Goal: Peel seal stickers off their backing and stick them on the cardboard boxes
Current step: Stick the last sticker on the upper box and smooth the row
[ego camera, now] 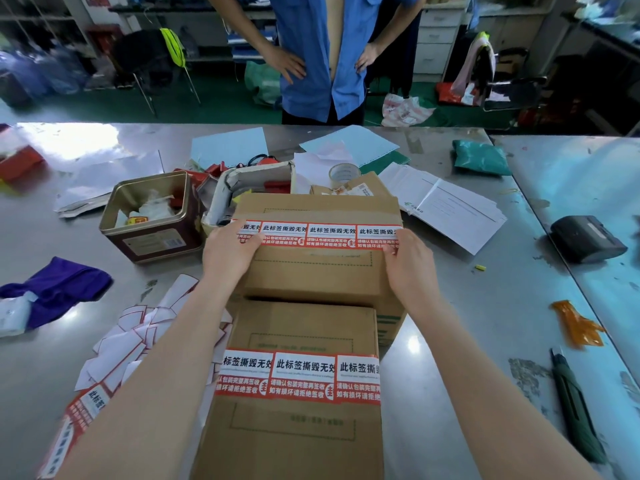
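Two brown cardboard boxes stand on the steel table, one behind the other. The far box [317,268] carries a row of red-and-white seal stickers [322,235] across its top seam. My left hand [230,252] lies flat on the left end of that row. My right hand [408,259] presses the right end, at the box's edge. The near box [298,424] has its own row of seal stickers [298,377] across the top. A strip of unused stickers [81,415] lies at lower left, partly under my left forearm.
Peeled white backing scraps [138,329] are heaped left of the boxes. An open tin [152,213], a tray of oddments [256,188], a tape roll [344,174] and papers lie behind. A utility knife [575,414] and black device [587,239] lie right. A person in blue [325,53] stands across the table.
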Demonstrator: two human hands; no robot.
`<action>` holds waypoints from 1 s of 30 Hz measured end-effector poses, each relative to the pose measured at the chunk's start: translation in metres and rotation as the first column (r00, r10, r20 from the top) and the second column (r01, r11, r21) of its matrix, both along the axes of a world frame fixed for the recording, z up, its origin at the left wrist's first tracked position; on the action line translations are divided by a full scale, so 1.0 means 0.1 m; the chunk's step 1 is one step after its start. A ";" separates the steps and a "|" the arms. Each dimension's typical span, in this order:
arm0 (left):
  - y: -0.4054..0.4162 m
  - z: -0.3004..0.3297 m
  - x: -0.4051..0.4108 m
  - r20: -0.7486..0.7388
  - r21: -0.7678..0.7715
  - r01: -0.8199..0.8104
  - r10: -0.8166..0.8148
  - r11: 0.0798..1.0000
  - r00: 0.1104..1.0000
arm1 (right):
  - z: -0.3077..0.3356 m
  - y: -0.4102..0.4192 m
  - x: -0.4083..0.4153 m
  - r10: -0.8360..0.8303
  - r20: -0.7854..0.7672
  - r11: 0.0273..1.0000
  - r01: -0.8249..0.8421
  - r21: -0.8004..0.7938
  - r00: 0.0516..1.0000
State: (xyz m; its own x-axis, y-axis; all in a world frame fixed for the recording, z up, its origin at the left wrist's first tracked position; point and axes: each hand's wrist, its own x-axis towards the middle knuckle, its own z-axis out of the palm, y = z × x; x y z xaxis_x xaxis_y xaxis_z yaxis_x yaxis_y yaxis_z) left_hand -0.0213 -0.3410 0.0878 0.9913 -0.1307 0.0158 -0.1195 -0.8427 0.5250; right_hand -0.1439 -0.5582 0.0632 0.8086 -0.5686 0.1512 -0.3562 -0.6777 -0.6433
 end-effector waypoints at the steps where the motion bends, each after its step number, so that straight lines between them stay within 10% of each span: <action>1: 0.00 0.00 -0.01 0.004 -0.006 -0.002 0.002 1.000 1.000 | 0.00 0.00 0.00 0.000 -0.004 1.000 0.001 0.008 1.000; 26: 0.59 -0.24 -0.99 0.060 -0.208 -0.087 0.102 0.974 0.993 | -0.13 0.71 -0.80 -0.025 0.162 0.999 0.019 0.038 0.986; 30: 0.51 -0.32 -1.44 -0.074 -0.054 -0.001 -0.003 0.999 0.997 | -0.12 1.05 -0.98 -0.013 -0.052 0.988 0.020 0.155 0.999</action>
